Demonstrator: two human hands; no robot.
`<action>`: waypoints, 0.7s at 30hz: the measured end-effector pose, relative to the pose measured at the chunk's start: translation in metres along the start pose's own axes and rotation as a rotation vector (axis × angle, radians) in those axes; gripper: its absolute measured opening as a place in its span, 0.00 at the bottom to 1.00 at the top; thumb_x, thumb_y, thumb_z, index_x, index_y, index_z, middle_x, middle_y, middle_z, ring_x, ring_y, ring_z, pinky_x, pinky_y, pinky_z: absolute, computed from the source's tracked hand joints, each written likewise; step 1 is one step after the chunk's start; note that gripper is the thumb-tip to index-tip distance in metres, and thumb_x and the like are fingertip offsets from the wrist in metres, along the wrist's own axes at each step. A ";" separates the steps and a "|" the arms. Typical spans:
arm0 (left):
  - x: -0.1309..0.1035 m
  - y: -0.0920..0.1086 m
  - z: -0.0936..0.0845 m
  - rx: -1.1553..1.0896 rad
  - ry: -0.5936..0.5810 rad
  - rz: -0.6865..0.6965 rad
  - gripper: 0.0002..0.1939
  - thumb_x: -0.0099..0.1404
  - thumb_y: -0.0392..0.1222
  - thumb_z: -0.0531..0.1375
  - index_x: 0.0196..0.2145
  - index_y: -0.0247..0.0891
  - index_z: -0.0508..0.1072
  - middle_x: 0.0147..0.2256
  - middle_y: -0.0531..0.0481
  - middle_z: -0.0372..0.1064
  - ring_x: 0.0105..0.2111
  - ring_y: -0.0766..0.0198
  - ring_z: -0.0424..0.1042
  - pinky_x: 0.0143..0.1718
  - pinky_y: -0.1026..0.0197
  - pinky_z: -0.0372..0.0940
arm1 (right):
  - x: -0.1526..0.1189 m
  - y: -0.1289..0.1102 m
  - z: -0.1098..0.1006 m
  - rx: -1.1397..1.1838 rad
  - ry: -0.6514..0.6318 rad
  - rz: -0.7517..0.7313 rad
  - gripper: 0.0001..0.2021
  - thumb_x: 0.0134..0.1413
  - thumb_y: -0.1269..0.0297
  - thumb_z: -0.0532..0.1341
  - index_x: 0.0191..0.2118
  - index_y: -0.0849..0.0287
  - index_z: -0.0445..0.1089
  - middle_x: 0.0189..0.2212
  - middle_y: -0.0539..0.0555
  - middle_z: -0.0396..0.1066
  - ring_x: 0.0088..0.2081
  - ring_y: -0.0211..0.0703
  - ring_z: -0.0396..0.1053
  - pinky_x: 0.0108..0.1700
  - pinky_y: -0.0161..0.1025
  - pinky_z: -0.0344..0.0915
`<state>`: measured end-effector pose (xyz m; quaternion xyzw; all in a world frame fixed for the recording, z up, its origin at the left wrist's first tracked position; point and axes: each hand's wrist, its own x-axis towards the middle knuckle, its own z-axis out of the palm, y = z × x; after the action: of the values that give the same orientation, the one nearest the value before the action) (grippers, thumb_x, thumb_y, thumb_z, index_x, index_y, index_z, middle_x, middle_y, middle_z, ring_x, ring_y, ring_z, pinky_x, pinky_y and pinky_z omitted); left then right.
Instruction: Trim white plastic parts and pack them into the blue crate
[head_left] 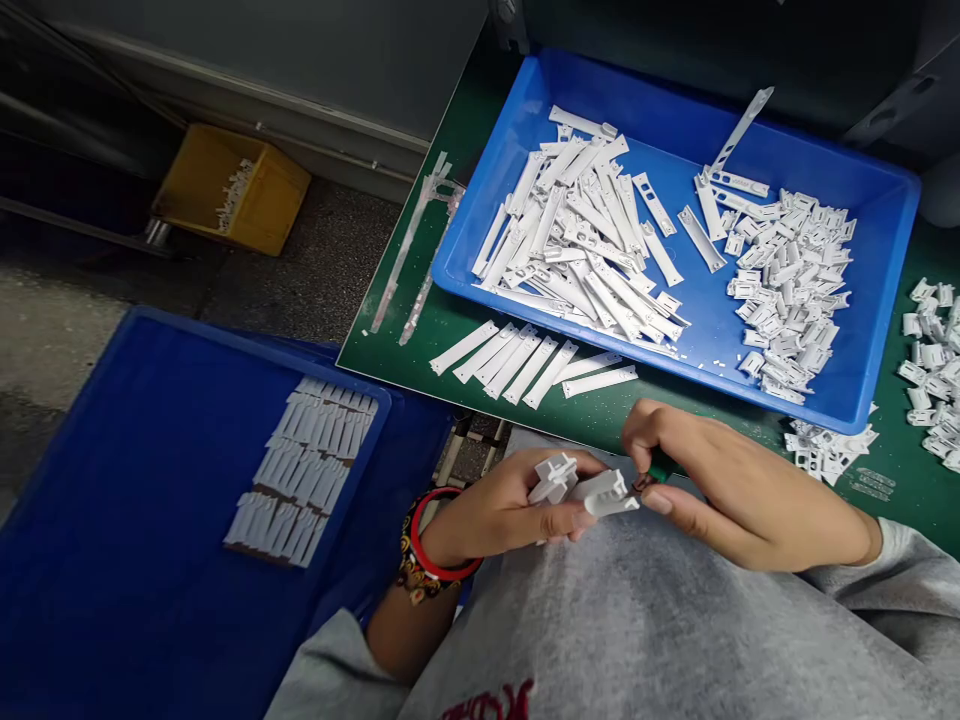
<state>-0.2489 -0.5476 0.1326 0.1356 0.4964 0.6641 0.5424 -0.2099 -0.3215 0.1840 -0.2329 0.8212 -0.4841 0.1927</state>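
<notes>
Partway along, I judge: white plastic strips (319, 430) lie in rows in the blue tray (150, 450), others heaped in the blue bin (697, 320).
Above the grey sweatshirt (615, 620), I see the left hand (495, 505) clamped on white moldings (604, 492); the right hand (709, 475), fingers curled, pinches a green-handled tool (661, 466) by their ends.

the green tabletop (469, 125) bears a blue tray (697, 305), flat white strips (551, 375) fanned before it, small white pieces (934, 355) at right, and what look like translucent strips (405, 250) at left.
</notes>
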 end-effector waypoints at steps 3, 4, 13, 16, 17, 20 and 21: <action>-0.001 0.001 0.001 0.020 -0.021 0.049 0.18 0.63 0.53 0.62 0.41 0.34 0.73 0.21 0.57 0.64 0.19 0.73 0.60 0.22 0.68 0.59 | 0.000 0.000 -0.001 -0.011 0.003 0.031 0.06 0.69 0.60 0.48 0.43 0.56 0.56 0.38 0.53 0.63 0.32 0.39 0.61 0.34 0.38 0.60; 0.000 0.002 0.001 0.028 -0.033 0.057 0.17 0.64 0.53 0.61 0.38 0.34 0.73 0.21 0.57 0.63 0.19 0.73 0.60 0.22 0.68 0.59 | 0.000 -0.001 -0.001 -0.016 0.005 0.038 0.06 0.69 0.60 0.48 0.43 0.56 0.56 0.38 0.54 0.63 0.33 0.39 0.61 0.34 0.38 0.61; 0.001 0.003 -0.002 0.073 -0.104 0.049 0.21 0.64 0.58 0.57 0.35 0.34 0.73 0.20 0.55 0.61 0.19 0.71 0.60 0.22 0.67 0.59 | 0.004 -0.002 0.006 -0.100 0.153 -0.021 0.04 0.68 0.63 0.51 0.42 0.56 0.58 0.37 0.54 0.63 0.36 0.41 0.63 0.37 0.38 0.63; 0.001 0.007 -0.001 0.112 -0.081 0.064 0.24 0.63 0.60 0.57 0.38 0.33 0.74 0.20 0.54 0.63 0.19 0.70 0.61 0.21 0.66 0.59 | 0.009 0.007 0.012 -0.184 0.376 -0.017 0.03 0.67 0.63 0.53 0.42 0.56 0.60 0.36 0.55 0.64 0.38 0.43 0.64 0.38 0.40 0.63; 0.000 0.008 -0.001 0.135 -0.086 0.061 0.24 0.63 0.60 0.57 0.38 0.33 0.74 0.21 0.53 0.64 0.20 0.70 0.61 0.21 0.66 0.59 | 0.010 0.010 0.013 -0.209 0.451 -0.003 0.03 0.67 0.63 0.54 0.42 0.56 0.60 0.36 0.55 0.64 0.38 0.44 0.64 0.38 0.41 0.63; 0.000 0.009 0.000 0.148 -0.041 0.074 0.24 0.63 0.59 0.58 0.39 0.32 0.75 0.21 0.53 0.63 0.20 0.69 0.61 0.21 0.66 0.59 | 0.009 0.013 0.012 -0.173 0.496 0.021 0.06 0.68 0.65 0.50 0.39 0.56 0.62 0.33 0.54 0.65 0.35 0.43 0.65 0.36 0.40 0.62; 0.000 0.009 0.001 0.136 -0.005 0.082 0.24 0.63 0.59 0.58 0.39 0.32 0.75 0.20 0.53 0.62 0.20 0.69 0.60 0.21 0.65 0.58 | 0.008 0.012 0.011 -0.129 0.437 0.004 0.08 0.68 0.65 0.49 0.37 0.56 0.62 0.31 0.53 0.65 0.32 0.41 0.64 0.34 0.38 0.61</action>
<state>-0.2534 -0.5470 0.1400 0.1943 0.5328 0.6502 0.5055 -0.2129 -0.3289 0.1679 -0.1328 0.8732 -0.4690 -0.0042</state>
